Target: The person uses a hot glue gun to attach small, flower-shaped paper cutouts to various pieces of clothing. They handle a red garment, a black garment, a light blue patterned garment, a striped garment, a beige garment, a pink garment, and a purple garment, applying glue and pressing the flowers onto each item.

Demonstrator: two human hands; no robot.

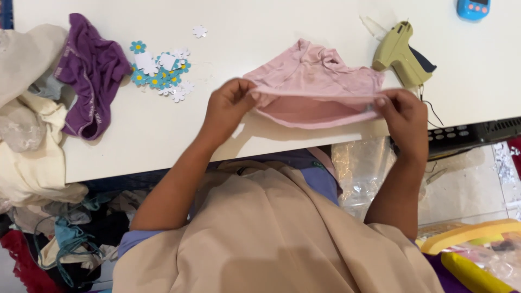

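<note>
A pink garment [315, 87] is stretched flat on the white desk [271, 32] between the left hand [230, 106] and right hand [401, 111], each pinched shut on its waistband, which is best kept taut and level, with a glue gun [401, 54] just beyond the right hand.

Left hand [227, 106], right hand [402, 112] raised apart, fingers pinched.

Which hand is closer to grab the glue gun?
The right hand, probably. It pinches the pink garment just below the green glue gun, while the left hand holds the other end, farther away.
</note>
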